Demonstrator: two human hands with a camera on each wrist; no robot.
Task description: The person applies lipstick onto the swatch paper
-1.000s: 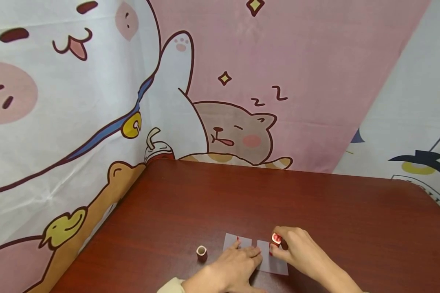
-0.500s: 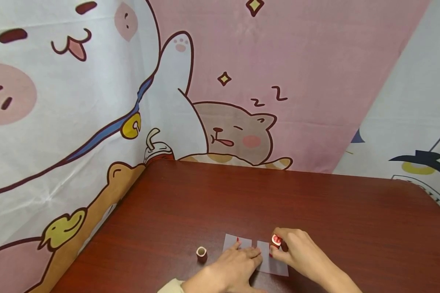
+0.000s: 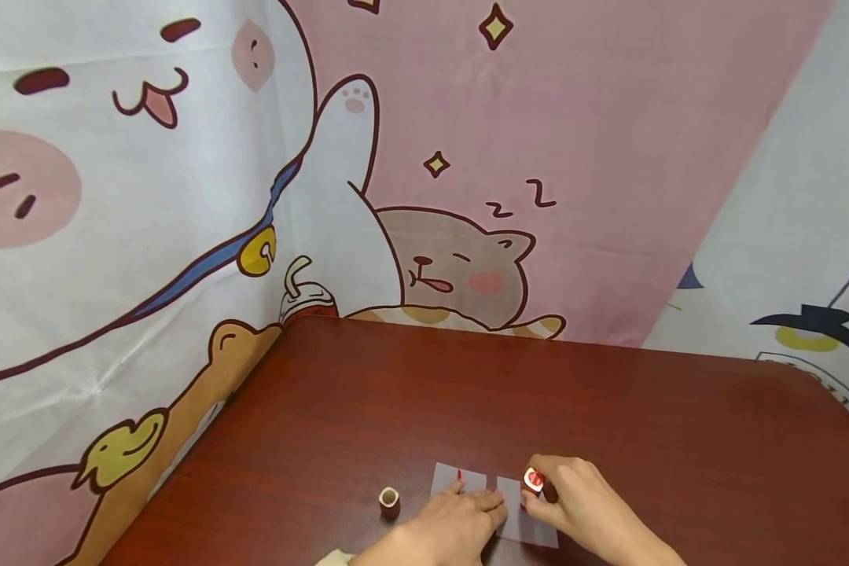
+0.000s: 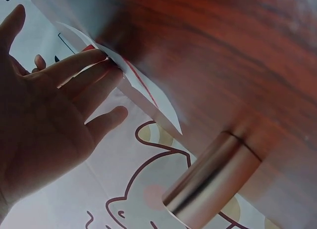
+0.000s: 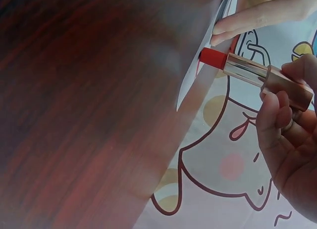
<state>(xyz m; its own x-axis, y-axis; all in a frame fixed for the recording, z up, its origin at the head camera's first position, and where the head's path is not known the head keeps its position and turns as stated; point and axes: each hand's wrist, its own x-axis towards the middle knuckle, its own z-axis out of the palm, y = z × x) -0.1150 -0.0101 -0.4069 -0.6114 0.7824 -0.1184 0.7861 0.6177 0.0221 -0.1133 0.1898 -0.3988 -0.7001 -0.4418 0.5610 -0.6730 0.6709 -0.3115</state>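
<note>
White paper [image 3: 520, 528]: on the dark red-brown wooden table [image 3: 467, 401]
Left hand [image 3: 460, 525]: palm down on the paper's left part; fingers straight, pressing
Right hand [image 3: 578, 503]: above the paper's right part; thumb and fingers curled, pinching narrowly
Pinched red-tipped gold metal lipstick [image 5: 245, 69]: tip down, touching the paper
Hollow copper-coloured metal cylinder [image 3: 390, 509]: upright, left of the paper

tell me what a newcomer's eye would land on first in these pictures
Probably the big cartoon animals on the backdrop behind the brown table. Next, the red lipstick in the right hand, its tip at the white paper that the left hand rests on. A cap stands left of both hands.
</note>
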